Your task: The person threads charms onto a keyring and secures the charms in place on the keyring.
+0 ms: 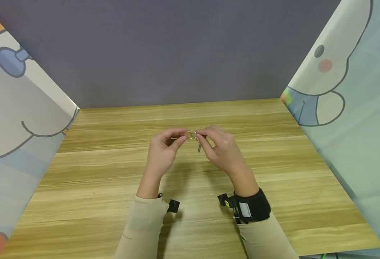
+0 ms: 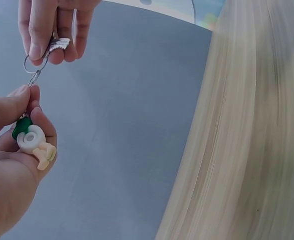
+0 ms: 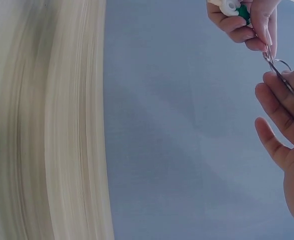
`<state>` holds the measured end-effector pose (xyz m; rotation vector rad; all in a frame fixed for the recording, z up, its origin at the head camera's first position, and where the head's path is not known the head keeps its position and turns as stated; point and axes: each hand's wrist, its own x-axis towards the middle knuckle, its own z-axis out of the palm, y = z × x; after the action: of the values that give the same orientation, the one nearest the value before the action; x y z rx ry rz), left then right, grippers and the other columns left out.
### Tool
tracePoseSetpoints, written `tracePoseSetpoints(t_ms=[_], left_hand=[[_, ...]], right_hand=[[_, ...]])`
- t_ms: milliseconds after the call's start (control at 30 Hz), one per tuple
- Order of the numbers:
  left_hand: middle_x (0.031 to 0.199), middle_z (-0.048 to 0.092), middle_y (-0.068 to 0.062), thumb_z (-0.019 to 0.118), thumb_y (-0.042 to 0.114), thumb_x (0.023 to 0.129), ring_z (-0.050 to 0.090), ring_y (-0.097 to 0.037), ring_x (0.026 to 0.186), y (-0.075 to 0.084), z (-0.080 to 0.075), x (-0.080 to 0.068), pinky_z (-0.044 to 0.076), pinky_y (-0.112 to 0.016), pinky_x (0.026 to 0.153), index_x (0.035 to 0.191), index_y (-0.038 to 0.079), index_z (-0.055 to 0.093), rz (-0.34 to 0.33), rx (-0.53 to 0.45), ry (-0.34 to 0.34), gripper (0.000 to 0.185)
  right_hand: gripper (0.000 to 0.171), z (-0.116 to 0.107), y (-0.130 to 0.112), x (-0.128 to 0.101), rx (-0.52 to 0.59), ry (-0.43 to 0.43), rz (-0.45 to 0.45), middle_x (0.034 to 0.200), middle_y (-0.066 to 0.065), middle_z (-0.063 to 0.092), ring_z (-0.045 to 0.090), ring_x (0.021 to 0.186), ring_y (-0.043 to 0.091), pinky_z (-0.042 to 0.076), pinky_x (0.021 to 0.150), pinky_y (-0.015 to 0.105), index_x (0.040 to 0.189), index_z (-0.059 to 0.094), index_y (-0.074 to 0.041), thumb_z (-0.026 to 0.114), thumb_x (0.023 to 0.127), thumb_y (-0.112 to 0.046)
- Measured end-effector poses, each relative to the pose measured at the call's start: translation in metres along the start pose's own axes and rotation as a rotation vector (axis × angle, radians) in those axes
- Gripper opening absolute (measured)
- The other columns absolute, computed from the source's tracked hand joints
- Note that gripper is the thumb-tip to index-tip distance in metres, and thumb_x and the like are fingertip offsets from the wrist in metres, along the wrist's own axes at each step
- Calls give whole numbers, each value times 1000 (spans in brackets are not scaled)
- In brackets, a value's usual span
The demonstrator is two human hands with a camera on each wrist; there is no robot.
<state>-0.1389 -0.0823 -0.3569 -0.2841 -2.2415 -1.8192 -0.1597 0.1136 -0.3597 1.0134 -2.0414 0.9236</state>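
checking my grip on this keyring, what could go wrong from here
The key ring is only pinched at the fingertips of the right hand, above the table, so it might slip and drop. The key hangs loose and could swing. The charm lies loosely in the left hand, so a tug may pull it free.

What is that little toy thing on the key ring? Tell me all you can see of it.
The charm is a small, plastic-looking figure: a white ring-shaped body, a green top and a cream foot. It lies in the curled fingers of the left hand, whose thumb and forefinger pinch its small metal link. That link joins the key ring, pinched by the right hand with a key.
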Motion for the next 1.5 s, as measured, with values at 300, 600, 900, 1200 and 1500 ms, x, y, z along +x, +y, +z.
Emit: tracePoseSetpoints(t_ms=[300,600,900,1200,1500], left_hand=[[117,78,-15,68,2,102,73,-24,106,3,-9,-2,62,-28,90,116,4,80,0,75,-147,18],[103,72,-14,57,5,109,64,-28,84,1,-11,-2,53,-26,71,135,5,63,-46,75,-245,26],[97,80,-9,73,16,102,66,-21,72,-3,-12,-2,55,-28,69,119,9,69,-199,-23,-252,19],[99,78,-3,81,14,95,72,-20,84,-5,-12,-2,59,-27,74,116,6,73,-247,-65,-131,24],[103,82,-8,80,12,96,68,-18,75,-4,-16,-5,55,-26,66,99,8,84,-141,128,-103,6]], right_hand=[[12,-1,3,-2,-16,-17,-33,91,14,80,76,82,26,65,81,39,104,79,4,79,92,4],[11,0,3,-2,24,-18,-36,91,14,81,76,82,26,65,83,40,102,81,3,79,91,4],[10,-1,4,-4,36,17,-36,86,13,81,72,75,24,63,81,41,101,82,2,79,91,4],[9,1,6,-6,6,31,-40,83,12,79,67,70,22,61,82,42,100,82,1,79,92,1],[11,1,8,-10,-34,-20,-54,91,12,81,74,83,27,59,94,49,100,83,-1,83,88,0]])
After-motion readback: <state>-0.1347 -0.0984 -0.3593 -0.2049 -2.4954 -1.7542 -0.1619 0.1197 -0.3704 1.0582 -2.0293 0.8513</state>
